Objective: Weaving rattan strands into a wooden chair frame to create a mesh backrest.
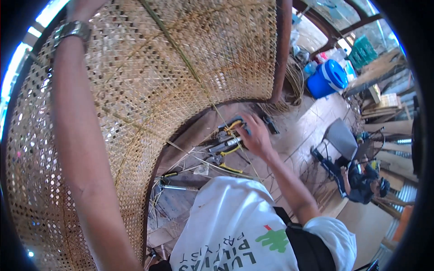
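Note:
A large curved panel of woven cane webbing (226, 58) in a dark wooden frame (282, 49) fills the left and the upper middle. My left arm reaches across it, and my left hand (86, 8) lies at the top edge, its fingers cut off from view. Below the panel's curved edge, my right hand (256, 137) hovers over a cluster of hand tools, thumb and fingers apart, seemingly holding nothing. Beside its fingertips is a tool with a yellow-orange part (233, 125). Yellow-handled pliers (230, 169) lie closer to me. A long cane strand (172, 38) runs diagonally over the weave.
A hammer-like tool with a metal shaft (181, 188) rests among loose cane strips at lower left. A coil of cane (294, 81) and a blue bucket (326, 79) stand beyond the frame. At right, another person (361, 180) sits near a grey chair (341, 137).

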A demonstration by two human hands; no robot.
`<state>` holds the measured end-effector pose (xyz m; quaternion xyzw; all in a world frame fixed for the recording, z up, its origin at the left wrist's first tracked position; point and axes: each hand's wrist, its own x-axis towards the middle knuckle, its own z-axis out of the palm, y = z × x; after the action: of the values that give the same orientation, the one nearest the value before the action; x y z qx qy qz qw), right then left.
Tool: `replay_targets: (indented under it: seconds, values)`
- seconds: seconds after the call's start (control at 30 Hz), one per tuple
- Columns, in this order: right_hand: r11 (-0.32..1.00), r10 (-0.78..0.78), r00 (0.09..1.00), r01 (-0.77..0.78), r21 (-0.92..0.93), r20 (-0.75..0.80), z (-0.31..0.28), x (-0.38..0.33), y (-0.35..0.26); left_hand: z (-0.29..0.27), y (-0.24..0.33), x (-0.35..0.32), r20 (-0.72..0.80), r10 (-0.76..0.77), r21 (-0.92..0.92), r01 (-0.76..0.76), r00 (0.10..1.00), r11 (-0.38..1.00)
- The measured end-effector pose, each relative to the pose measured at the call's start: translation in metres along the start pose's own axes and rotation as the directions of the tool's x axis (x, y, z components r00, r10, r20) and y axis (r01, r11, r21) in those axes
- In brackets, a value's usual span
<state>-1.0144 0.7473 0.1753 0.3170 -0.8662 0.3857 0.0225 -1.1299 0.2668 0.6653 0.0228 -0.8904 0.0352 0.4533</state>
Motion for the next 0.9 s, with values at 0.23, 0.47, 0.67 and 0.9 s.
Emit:
replay_targets:
  seconds: [0.23,0.47,0.67,0.9]
  values:
    - [0.999,-0.042,0.983,0.045,-0.014,0.181,0.004,-0.072,-0.008,-0.053,0.006,-0.010,0.004,-0.077,0.013,0.077,0.997,0.997]
    - [0.993,0.027,0.940,0.013,-0.114,0.340,-0.007,-0.120,0.010,-0.152,0.022,-0.005,0.196,-0.374,-0.312,0.420,0.906,0.852]
    - [0.952,-0.255,0.817,0.305,-0.011,0.517,-0.053,-0.056,-0.051,-0.262,-0.075,-0.081,0.108,-0.477,0.042,0.475,0.872,0.879]
    - [0.488,-0.531,0.665,0.747,-0.452,0.525,-0.066,0.151,-0.206,-0.293,-0.073,-0.089,0.115,-0.398,0.230,0.365,0.910,0.902]
